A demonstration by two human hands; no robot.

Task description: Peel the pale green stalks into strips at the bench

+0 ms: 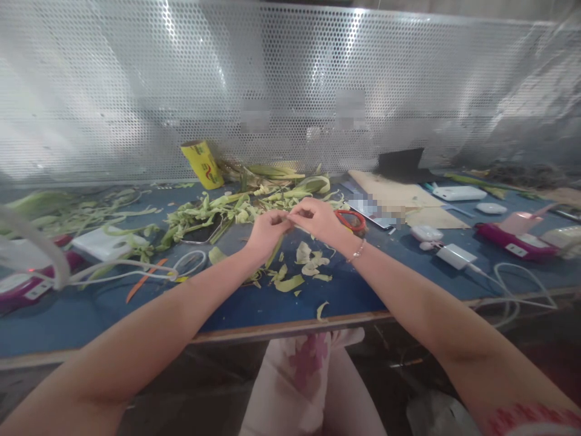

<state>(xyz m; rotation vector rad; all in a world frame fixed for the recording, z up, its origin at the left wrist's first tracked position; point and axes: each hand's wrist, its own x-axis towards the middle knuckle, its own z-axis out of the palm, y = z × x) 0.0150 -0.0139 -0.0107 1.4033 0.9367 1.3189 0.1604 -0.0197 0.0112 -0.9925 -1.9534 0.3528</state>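
Over the blue table (272,306), my left hand (269,233) and my right hand (315,219) meet at their fingertips. The fingers of both are pinched together. A thin green strip (274,253) hangs below my left hand and seems to be held by it. Whatever my right fingertips grip is too small to make out. Pale green peelings (288,283) and whitish petal-like scraps (310,259) lie just below the hands. Behind the hands and to their left is a heap of green stalks (204,212), partly over a dark phone (200,234).
A yellow can-like tube (203,165) leans near the perforated metal screen (281,72). On the right are a red ring-shaped item (351,221), papers (390,189), a phone (370,213), and chargers (456,257) with cables. A white box (106,242), cables and an orange strip (145,280) lie left.
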